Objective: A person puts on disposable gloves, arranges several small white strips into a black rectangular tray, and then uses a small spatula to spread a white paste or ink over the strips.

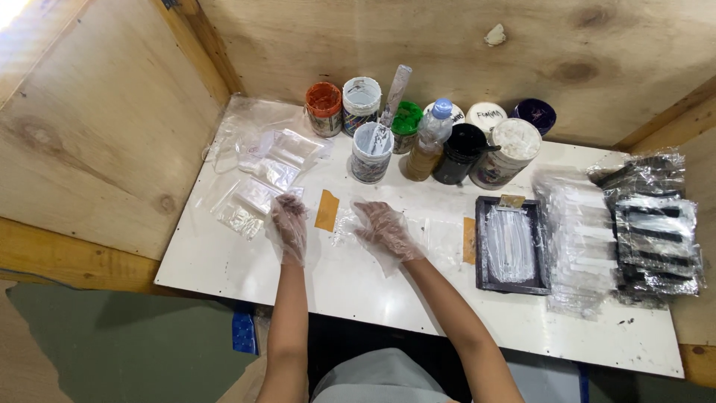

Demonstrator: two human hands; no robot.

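**Workstation Layout: Paint Jars, Tray and Bag Stacks**

Both hands wear thin clear plastic gloves. The left hand (pixel 288 226) lies flat and released on the white table (pixel 246 261), fingers spread, its fingertips at the edge of a pile of small clear bags (pixel 261 175). The right hand (pixel 384 230) is likewise open and relaxed, palm down, resting on a flat clear bag (pixel 350 224) that lies between the two hands, just beside an orange tape strip (pixel 327 210). Neither hand grasps anything.

Containers stand in a cluster along the rear plywood wall:
- An orange-stained jar (pixel 324 108), contents not visible.
- An open white jar (pixel 362 101), pale inside.
- A front jar (pixel 372 151) holding a paint-coated stirring stick (pixel 393 97), which leans upright.
- A green-lidded jar (pixel 406 123).
- A clear bottle (pixel 429 145) with a blue cap, brownish in its lower part.
- A black jar (pixel 460 151).
- A jar of white paste (pixel 511 149).
- A white-lidded jar (pixel 486 116) and a dark purple jar (pixel 535 114) behind.

To the right, a dark rectangular tray (pixel 513 245) is smeared with white paint. Beside it lie a stack of clear bagged items (pixel 578 239) and a stack of black-and-white bagged items (pixel 656 231).
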